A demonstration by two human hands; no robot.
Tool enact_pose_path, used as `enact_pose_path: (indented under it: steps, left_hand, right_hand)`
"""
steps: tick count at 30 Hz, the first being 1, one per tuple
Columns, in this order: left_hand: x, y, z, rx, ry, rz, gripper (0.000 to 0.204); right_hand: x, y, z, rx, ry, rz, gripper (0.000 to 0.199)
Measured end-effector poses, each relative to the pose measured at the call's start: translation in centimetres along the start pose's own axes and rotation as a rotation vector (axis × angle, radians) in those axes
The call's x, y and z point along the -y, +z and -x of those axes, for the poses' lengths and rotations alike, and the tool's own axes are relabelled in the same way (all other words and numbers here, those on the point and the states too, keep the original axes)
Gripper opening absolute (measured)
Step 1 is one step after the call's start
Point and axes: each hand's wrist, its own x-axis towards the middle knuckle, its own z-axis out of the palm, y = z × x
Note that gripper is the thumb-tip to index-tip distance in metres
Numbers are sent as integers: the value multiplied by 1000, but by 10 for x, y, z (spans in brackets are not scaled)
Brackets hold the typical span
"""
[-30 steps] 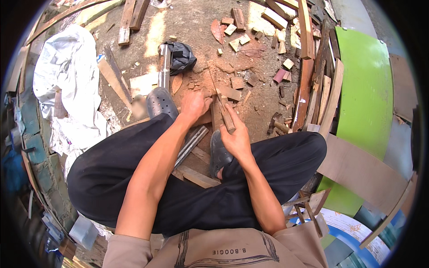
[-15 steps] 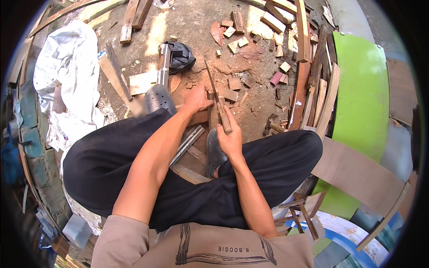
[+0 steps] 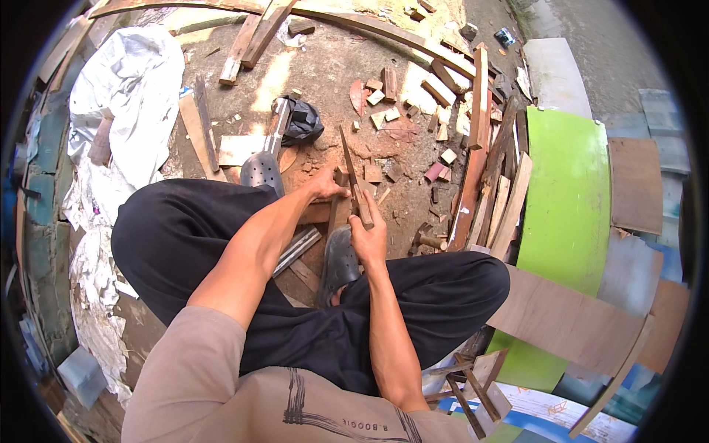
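My right hand (image 3: 368, 235) is closed round the wooden handle of a handsaw (image 3: 350, 164). Its narrow, dark blade tapers away from me. Just left of the blade, my left hand (image 3: 325, 186) grips a wooden strip (image 3: 339, 213) that runs back toward my foot. The strip's far end shows beside my fingers, close to the saw. Whether the teeth touch the wood cannot be made out. Below lies another reddish wooden piece (image 3: 316, 214), partly hidden by my left hand. My dark clog (image 3: 339, 258) is against the near end of the strip.
Small wood offcuts (image 3: 372, 173) and sawdust lie beyond my hands. A hammer (image 3: 430, 240) rests to the right, near long planks (image 3: 473, 177) and a green sheet (image 3: 565, 192). At the left are a black bag (image 3: 301, 122), a metal bar (image 3: 297, 249) and white sacking (image 3: 125, 96).
My view has tilted, so the surroundings sit lower and further left in the picture. Both hands keep their grips. A loose block right of the saw blade no longer shows there.
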Motion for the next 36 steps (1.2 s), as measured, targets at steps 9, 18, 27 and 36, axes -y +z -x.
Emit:
enact_pose_path:
  steps: [9, 18, 27, 36]
  left_hand:
    - [22, 5, -2, -178, -1, -187, 84]
    - [23, -10, 20, -51, 10, -60, 90]
    - [0, -7, 26, -391, 166, -207, 54]
    - [-23, -6, 47, -504, 216, -484, 24]
  right_hand:
    - [-1, 7, 6, -31, -43, 57, 62]
    - [61, 23, 24, 18, 37, 67, 60]
    - [40, 8, 10, 4, -55, 97, 61]
    - [63, 4, 5, 78, 15, 163, 62]
